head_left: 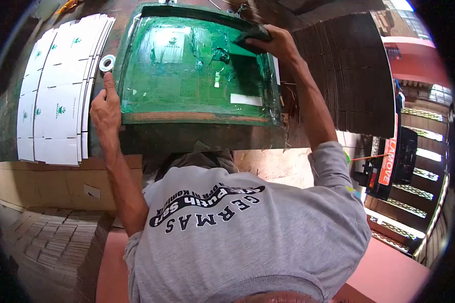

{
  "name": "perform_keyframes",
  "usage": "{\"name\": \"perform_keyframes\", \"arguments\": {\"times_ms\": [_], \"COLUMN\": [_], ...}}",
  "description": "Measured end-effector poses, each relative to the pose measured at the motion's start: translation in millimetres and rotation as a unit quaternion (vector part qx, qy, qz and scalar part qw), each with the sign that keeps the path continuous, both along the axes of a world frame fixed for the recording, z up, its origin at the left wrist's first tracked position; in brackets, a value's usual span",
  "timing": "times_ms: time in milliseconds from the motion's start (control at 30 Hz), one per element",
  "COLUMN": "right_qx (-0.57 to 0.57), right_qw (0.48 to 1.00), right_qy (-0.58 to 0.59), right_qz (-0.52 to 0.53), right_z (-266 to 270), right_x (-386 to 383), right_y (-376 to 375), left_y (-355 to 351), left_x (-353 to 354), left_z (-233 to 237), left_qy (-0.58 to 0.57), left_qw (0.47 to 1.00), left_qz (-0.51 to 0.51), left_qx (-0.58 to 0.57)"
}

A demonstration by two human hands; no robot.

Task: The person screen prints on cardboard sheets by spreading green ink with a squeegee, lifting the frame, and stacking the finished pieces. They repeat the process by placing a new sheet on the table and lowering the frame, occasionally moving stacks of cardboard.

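Observation:
A screen printing frame [167, 116] with green mesh lies on the work table before me. Its mesh carries a logo patch [171, 46] at upper left, dark ink smears and a white strip [246, 99] at lower right. At the frame's left edge, my left hand [106, 110] is closed with the thumb laid along the edge; its fingertips are partly hidden. My right hand [282, 44] grips a dark, ink-stained squeegee [255, 34] at the frame's upper right corner. Just above my left thumb sits a roll of tape [106, 63].
Flat white printed cartons [60, 91] overlap on the left of the table. A stack of dark cardboard sheets [346, 70] stands at right. Below left is a pile of flattened cardboard [60, 237]. An orange sign [388, 161] shows beyond the right side.

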State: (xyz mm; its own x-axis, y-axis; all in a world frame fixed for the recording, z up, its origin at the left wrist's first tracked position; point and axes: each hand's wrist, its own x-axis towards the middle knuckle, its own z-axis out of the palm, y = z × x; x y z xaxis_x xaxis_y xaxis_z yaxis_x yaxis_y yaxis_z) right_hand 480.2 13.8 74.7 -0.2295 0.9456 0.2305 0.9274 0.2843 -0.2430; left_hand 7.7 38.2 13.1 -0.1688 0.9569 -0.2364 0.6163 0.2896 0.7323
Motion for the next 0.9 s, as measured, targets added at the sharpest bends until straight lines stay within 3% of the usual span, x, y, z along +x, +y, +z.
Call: {"name": "perform_keyframes", "arguments": {"times_ms": [133,167,233,500,567,633,700,767,800,867,900], "right_qx": [0.068,0.066,0.167,0.085,0.062,0.0,0.033,0.241,0.284,0.325,0.358], "right_qw": [0.991,0.991,0.983,0.996,0.995,0.995,0.989,0.943,0.932,0.916,0.902], "right_qy": [-0.11,-0.109,-0.077,-0.015,-0.077,0.089,0.125,0.163,0.115,0.106,0.093], "right_qz": [0.028,0.029,0.026,0.032,0.0,-0.052,-0.075,-0.162,-0.194,-0.208,-0.222], "right_z": [-18,-27,-34,-21,-7,1,10,26,52,73,80], "right_x": [7,9,2,-40,-43,-36,-36,-51,-75,-97,-102], "right_y": [42,41,31,-65,-73,-67,-67,-79,-93,-111,-115], "left_y": [-2,-1,-2,-2,-3,-2,0,-1,-12,-13,1], "left_x": [1,1,3,1,2,2,-2,-6,-1,1,-8], "left_z": [6,6,6,6,9,6,2,9,37,75,77], "left_qy": [-0.009,-0.007,-0.002,-0.015,0.0,-0.001,0.009,0.006,0.025,0.046,-0.066], "left_qw": [1.0,1.0,1.0,1.0,1.0,1.0,1.0,1.0,0.991,0.962,0.976], "left_qz": [0.004,0.004,0.021,0.008,-0.004,-0.002,-0.016,-0.022,-0.01,-0.004,-0.017], "left_qx": [-0.002,-0.003,-0.005,-0.008,-0.006,0.024,0.022,0.007,0.135,0.27,0.206]}}
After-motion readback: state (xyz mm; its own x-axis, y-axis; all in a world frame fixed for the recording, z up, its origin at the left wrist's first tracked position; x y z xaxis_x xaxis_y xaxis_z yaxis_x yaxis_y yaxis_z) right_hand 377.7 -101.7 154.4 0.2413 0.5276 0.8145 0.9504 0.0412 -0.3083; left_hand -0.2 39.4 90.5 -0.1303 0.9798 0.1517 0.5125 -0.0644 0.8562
